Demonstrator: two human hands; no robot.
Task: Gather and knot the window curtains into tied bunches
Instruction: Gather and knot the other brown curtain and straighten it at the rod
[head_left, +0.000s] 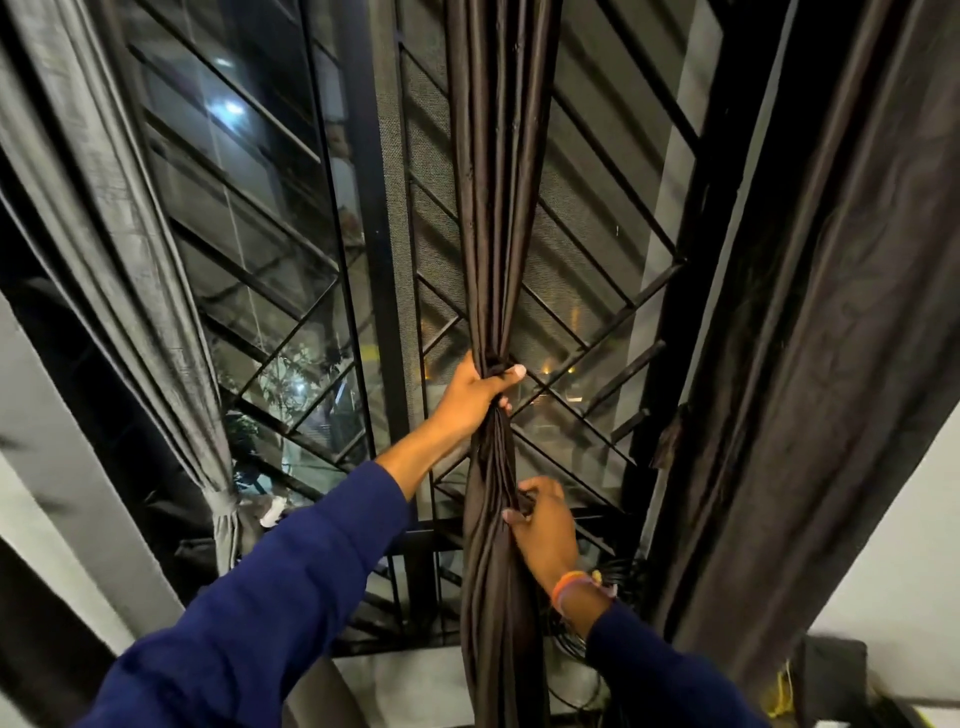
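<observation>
Dark brown curtain (493, 208) hanging at centre of window, gathered into a narrow rope of folds in front of black diagonal window grille (597, 291). Left hand (475, 392) wrapped tight around gathered bunch at mid-height, thumb crossing over front of folds, fingers curled behind. Right hand (545, 527) lower down, on right side of same bunch, fingertips and thumb pinching into folds just below a twist in the fabric. Lower length of curtain dropping straight down between both forearms, out of bottom edge of view. Both arms in dark blue sleeves (291, 587); orange and pink bracelets (571, 584) on right wrist.

At left, grey curtain (124, 249) drawn aside and already cinched into a tied bunch near window sill level, well apart from both hands. At right, another dark brown curtain panel (831, 364) hanging loose along window frame, untouched. Mesh screen (400, 234) behind centre curtain. Bundle of black cables (576, 644) just beside right wrist, below grille.
</observation>
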